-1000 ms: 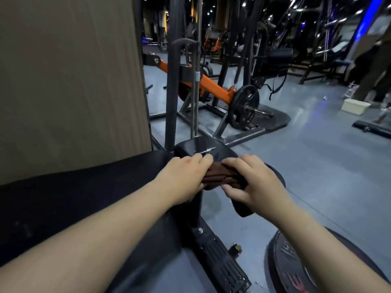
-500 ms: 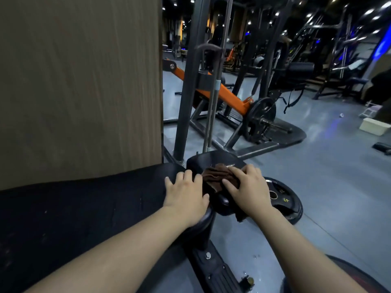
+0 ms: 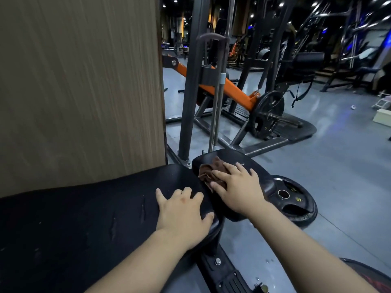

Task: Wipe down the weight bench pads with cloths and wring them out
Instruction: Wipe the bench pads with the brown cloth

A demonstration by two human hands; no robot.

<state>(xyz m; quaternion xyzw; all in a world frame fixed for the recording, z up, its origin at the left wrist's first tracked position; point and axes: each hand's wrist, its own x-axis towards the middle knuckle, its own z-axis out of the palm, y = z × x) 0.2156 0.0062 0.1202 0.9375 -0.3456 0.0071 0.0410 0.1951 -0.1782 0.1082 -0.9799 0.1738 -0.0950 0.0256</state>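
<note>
Head view: the right hand (image 3: 239, 188) presses flat, fingers spread, on a crumpled brown cloth (image 3: 209, 173) lying on the small black padded seat (image 3: 257, 176). Just left of it, the left hand (image 3: 184, 210) rests splayed on the long black bench pad (image 3: 84, 218), empty. Unwiped seat probably lies beyond the right fingertips, so the right hand is nearer.

Left hand (image 3: 184, 210) flat, fingers spread, on the end of the long black pad (image 3: 84, 218). Right hand (image 3: 237, 187) just beside it, fingers straight, pressing a crumpled brown cloth (image 3: 208, 173) onto the smaller seat pad (image 3: 230, 156). Weight plate (image 3: 296, 199) on the floor right of the right hand, partly hidden by that pad.
</note>
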